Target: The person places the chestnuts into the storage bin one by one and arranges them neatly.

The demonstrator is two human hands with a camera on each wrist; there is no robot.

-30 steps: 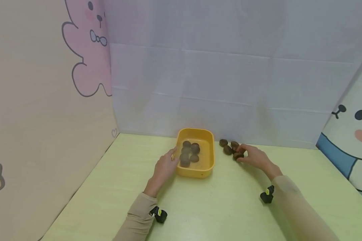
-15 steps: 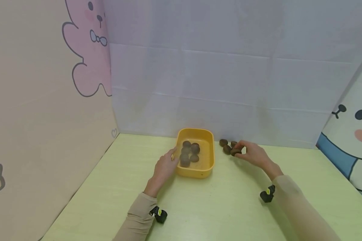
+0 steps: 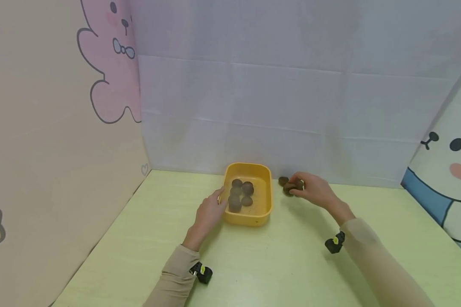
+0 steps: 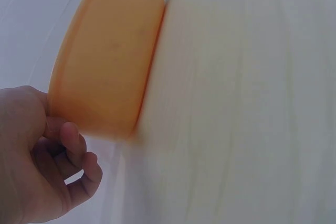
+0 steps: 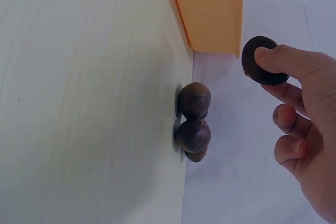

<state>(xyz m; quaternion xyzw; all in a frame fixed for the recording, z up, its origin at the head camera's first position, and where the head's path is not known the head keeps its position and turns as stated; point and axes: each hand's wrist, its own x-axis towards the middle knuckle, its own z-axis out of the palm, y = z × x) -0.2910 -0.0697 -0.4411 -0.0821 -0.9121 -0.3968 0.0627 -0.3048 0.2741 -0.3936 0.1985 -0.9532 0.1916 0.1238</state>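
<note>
My right hand (image 3: pixel 316 190) pinches a dark brown chestnut (image 5: pixel 253 65) between thumb and fingertips. It is held up above the table, to the right of a yellow plastic box (image 3: pixel 269 200). Loose chestnuts (image 5: pixel 195 100) lie together on the table beneath that hand, partly covered by it in the head view. My left hand (image 3: pixel 210 209) grips the box at its left side, the other fingers curled below the rim in the left wrist view. Inside the box, several chestnuts (image 3: pixel 247 188) are gathered toward the left and front.
The pale yellow table (image 3: pixel 253 264) ends at a white cloth backdrop (image 3: pixel 238 102) just behind the box and the loose chestnuts. Cartoon-printed panels (image 3: pixel 61 140) stand along the left and right sides. Each wrist carries a small black camera (image 3: pixel 335 243).
My right hand has lifted a chestnut off the table group and carried it up and left toward the box. The left hand stays on the box, which has not moved.
</note>
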